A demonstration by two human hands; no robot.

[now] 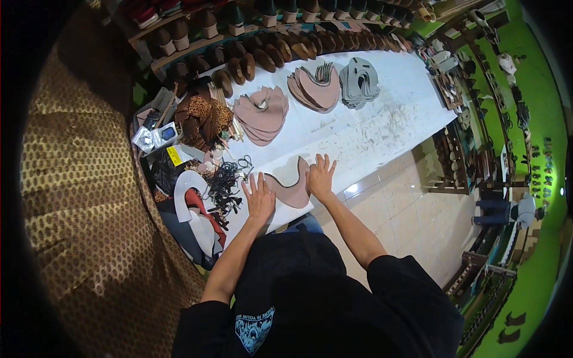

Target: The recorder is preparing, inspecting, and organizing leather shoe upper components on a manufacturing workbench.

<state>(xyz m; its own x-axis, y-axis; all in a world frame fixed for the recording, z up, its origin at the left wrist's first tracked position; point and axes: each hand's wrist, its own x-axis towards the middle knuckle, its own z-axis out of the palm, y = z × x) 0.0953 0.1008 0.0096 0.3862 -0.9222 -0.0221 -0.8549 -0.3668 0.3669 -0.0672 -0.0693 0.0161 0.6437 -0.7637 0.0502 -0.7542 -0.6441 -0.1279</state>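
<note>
A pinkish-beige, curved shoe-upper piece (292,195) with a dark inner edge lies on the white tabletop (286,160) close in front of me. At its left end, my left hand (259,200) rests with the fingers spread, touching the piece's edge. Along the right end is my right hand (321,179), its fingers stretched out and its thumb side against the piece. Neither hand is closed round anything. Beyond them sit two fanned stacks of similar pink pieces (261,116) and a stack of grey pieces (359,83).
Dark strips (225,188), leopard-print cloth (206,116) and curved white and red offcuts (190,194) crowd the left side. Brown shoe lasts (262,59) line the far edge. Small scraps (394,122) litter the right part. A patterned curtain (107,155) hangs at left.
</note>
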